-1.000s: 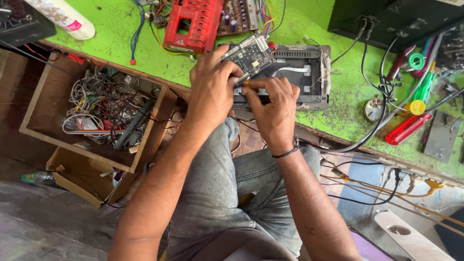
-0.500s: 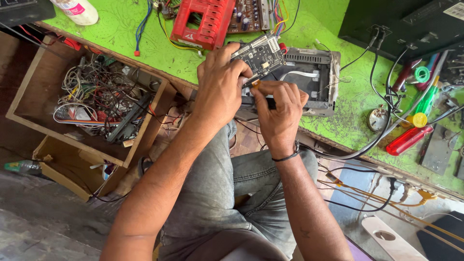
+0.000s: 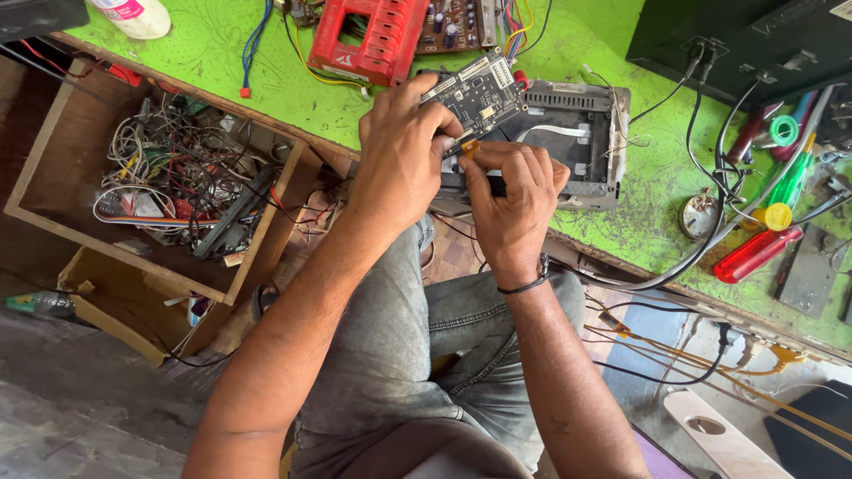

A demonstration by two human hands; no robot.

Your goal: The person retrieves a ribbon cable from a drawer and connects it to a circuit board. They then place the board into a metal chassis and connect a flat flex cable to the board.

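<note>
Left hand [image 3: 404, 164] clamped on dark circuit board [image 3: 475, 93], tilted up over grey metal chassis [image 3: 577, 142] at near edge of green desk [image 3: 266, 98], likely to expose the connector side. Right hand [image 3: 510, 200] pinched closed on orange flat ribbon cable [image 3: 469, 146] under board edge. Screwdrivers [image 3: 763, 239] parked toward right edge. Open drawer of wires [image 3: 169, 191] below left corner.

Electronics repair workshop, scuffed green workbench [image 3: 266, 98], circuit boards [image 3: 453, 22], screwdrivers [image 3: 759, 253], drawer of tangled wires [image 3: 169, 186]
</note>
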